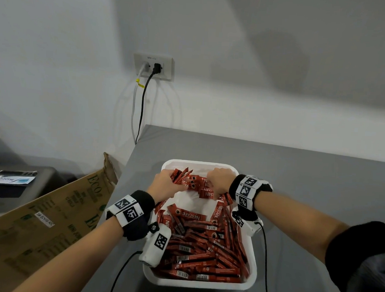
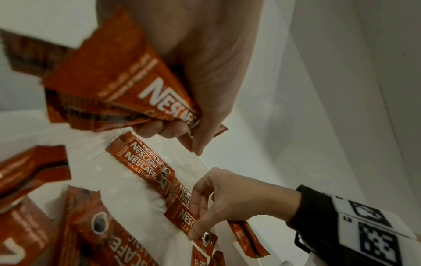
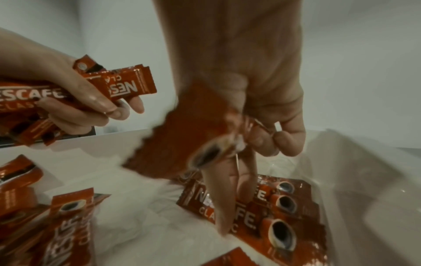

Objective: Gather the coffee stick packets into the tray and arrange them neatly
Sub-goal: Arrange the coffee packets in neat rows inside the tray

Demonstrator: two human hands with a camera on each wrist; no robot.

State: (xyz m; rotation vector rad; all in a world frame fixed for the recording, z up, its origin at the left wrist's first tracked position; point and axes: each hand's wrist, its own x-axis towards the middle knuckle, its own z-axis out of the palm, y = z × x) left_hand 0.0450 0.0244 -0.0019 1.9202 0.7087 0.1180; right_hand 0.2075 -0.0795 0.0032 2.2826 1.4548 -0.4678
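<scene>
Across the tray's point(image 1: 253, 256) far end, packets point(image 1: 194, 182) lie crosswise (logos up).

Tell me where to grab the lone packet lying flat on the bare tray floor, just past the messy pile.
That packet lies flat, label up, crosswise on the white tray. Come from above and pinch across its narrow width near the free left end; the right end seems tucked under neighbouring packets, so lifting there would likely drag them.

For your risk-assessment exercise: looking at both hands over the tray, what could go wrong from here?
1. The left hand grips a fanned bundle of packets; some could slip out.
2. The right hand pinches a packet beside the neat row and might knock it askew.
3. The loose pile reaches the tray rim and may spill over.
</scene>
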